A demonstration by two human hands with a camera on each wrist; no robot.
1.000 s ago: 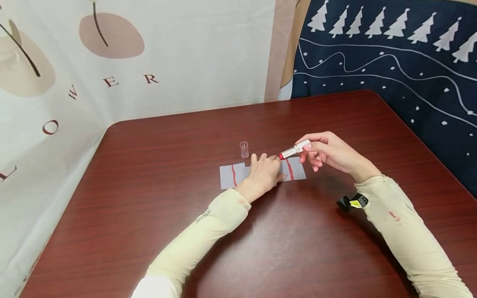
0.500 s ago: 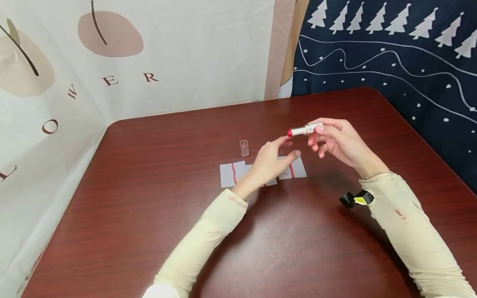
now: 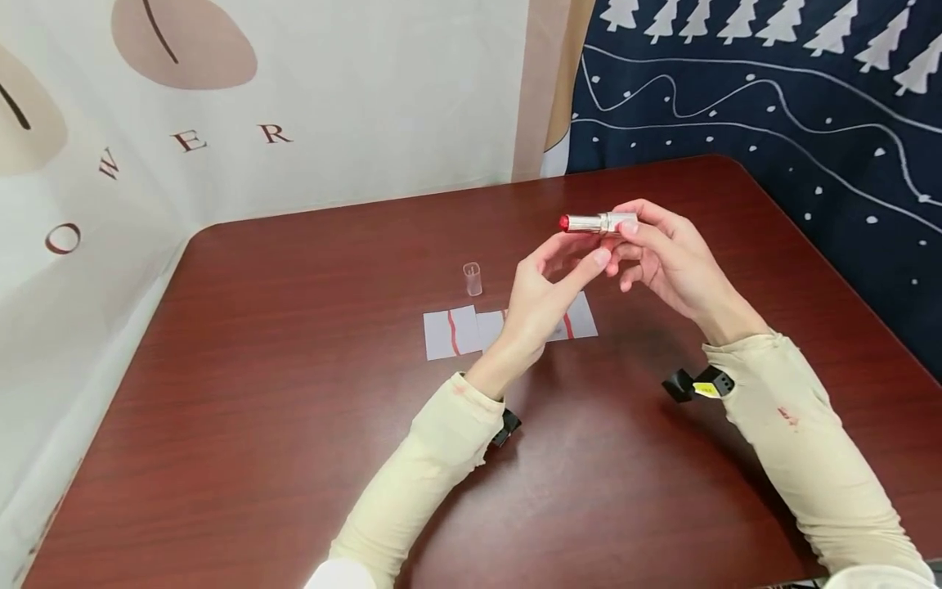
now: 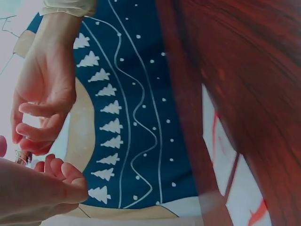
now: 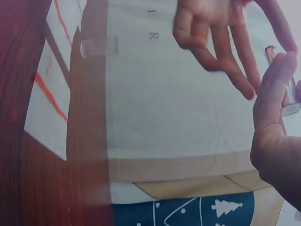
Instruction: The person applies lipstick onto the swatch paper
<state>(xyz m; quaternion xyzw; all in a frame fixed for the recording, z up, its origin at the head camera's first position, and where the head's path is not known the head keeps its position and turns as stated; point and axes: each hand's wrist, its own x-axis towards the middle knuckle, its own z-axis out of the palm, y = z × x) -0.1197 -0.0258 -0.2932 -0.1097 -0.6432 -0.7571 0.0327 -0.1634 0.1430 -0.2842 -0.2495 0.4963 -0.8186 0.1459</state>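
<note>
My right hand point(image 3: 677, 266) pinches the silvery body of an uncapped lipstick point(image 3: 585, 222), held sideways above the table with its red tip pointing left. Just below and left of it is my left hand point(image 3: 537, 298), thumb and fingers parted, fingertips close to the lipstick's underside. Seen from the right wrist, the left hand point(image 5: 221, 33) has loosely extended fingers near the lipstick point(image 5: 289, 96). Under the hands lie a left paper piece point(image 3: 437, 337), a middle one point(image 3: 491, 325) partly hidden by the left hand, and a right one point(image 3: 584, 316), with red strokes on them.
A clear lipstick cap point(image 3: 473, 280) stands on the reddish-brown table point(image 3: 309, 327) behind the papers. Fabric with printed letters point(image 3: 397, 98) and a dark blue cloth with white trees point(image 3: 736, 98) border the table's far sides. Black wrist cameras sit under both sleeves.
My left hand has lifted off the papers and risen toward the lipstick. My right hand has raised the lipstick and turned it nearly level. The head view has tilted slightly down.
</note>
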